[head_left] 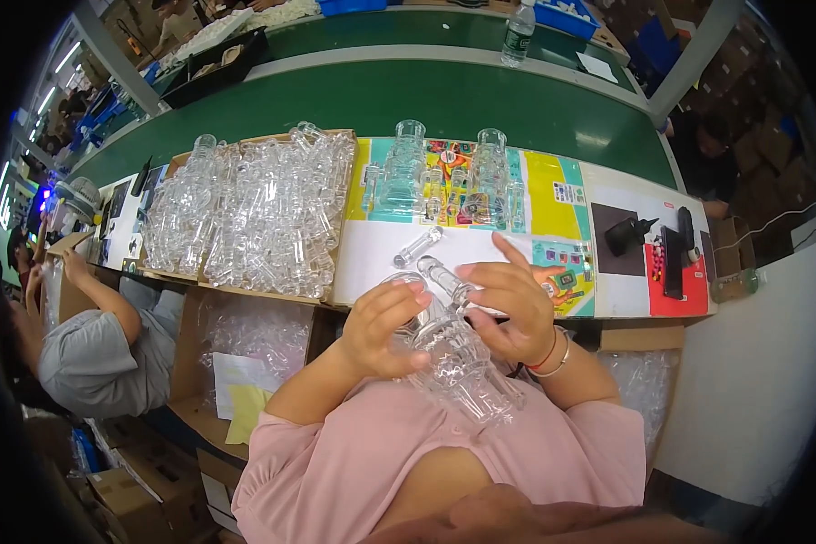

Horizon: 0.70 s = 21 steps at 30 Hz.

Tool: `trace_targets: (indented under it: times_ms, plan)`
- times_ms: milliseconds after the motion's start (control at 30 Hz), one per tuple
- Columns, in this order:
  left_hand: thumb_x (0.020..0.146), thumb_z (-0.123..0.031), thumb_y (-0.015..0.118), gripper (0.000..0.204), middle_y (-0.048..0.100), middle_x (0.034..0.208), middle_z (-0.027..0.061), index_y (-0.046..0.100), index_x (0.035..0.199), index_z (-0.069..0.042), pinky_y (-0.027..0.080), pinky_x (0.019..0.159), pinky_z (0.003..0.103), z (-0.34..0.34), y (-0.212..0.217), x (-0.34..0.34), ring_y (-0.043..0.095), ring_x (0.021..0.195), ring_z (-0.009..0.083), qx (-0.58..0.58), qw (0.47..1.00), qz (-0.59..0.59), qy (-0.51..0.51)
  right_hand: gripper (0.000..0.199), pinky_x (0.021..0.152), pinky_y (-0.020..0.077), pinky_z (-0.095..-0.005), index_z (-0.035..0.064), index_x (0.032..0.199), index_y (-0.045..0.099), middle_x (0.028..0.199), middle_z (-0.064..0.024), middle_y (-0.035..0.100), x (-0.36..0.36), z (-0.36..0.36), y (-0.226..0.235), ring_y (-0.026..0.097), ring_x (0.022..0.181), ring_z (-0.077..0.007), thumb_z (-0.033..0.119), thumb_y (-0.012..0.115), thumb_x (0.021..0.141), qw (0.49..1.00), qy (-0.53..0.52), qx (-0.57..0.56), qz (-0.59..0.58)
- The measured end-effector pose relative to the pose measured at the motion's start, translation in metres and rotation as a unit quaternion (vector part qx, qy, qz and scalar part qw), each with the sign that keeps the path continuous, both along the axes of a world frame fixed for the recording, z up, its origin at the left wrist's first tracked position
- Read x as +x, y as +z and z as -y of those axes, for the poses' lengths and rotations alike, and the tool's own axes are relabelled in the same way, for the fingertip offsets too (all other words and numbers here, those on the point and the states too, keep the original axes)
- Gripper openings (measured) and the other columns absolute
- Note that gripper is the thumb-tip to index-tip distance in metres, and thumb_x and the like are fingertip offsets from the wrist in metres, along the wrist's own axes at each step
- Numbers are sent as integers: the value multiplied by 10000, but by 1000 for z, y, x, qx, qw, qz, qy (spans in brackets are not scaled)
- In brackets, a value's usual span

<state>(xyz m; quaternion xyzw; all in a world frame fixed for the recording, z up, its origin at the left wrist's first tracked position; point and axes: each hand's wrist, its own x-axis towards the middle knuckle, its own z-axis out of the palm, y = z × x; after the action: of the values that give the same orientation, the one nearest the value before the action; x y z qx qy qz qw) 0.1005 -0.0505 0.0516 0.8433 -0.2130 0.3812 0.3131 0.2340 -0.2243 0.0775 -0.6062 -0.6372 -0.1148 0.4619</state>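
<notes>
Lying just past the hands, the front edge of the table point(363, 281) runs from side to side. On the left, the wall of a brown box point(345, 195) full of clear glass parts stops any wide move. Straight ahead, two tall glass pieces, one on the left point(406, 172) and one on the right point(491, 172), stand on a bright mat point(553, 195). Between them and the hands is a white patch with some room, where one loose tube point(417, 247) lies. More room is on the right, before the black bottle point(627, 236), well apart.

The big glass piece point(467, 367) is between the hands, in front of the pink shirt point(335, 480). The left hand point(381, 326) is curled around its side. The right hand point(515, 313) pinches a small tube point(442, 279) close to it. I cannot tell if they are joined.
</notes>
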Motion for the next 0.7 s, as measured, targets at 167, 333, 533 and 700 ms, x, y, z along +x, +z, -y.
trace_targets:
  times_ms: [167,333,533,700]
  plan:
    - [759,-218,631,476,465,1161,212,480,1120,52,397,888,450,15,-42,-14,472,1068,346,-32,982,-129,131,601,1000,304,-469,63,1239,370,1292,-241,393,-23,-1,-37,440,1160,-381,254,681,761,990,47,48,-124]
    - [653,-189,709,836,312,1285,213,257,1324,26,274,984,465,17,-31,-20,350,1167,368,-71,985,-150,51,972,1024,269,-411,32,1369,59,1336,-213,294,-43,-14,-67,313,1261,-294,311,732,725,875,96,-92,-465]
    - [540,-448,827,1026,340,1354,174,318,1305,8,329,996,439,-6,-63,-44,378,1231,268,-582,729,-336,-129,842,957,360,-383,-1,1318,150,1263,-187,390,-35,-20,-56,457,1138,-272,390,659,773,860,279,-218,-368]
    - [643,-301,800,807,473,1223,150,369,1253,2,393,968,433,-12,-74,-41,483,1133,275,-741,598,-255,-169,554,905,406,-353,2,1165,443,1163,-199,498,-5,-42,-26,507,1073,-317,303,673,760,793,132,-475,-359]
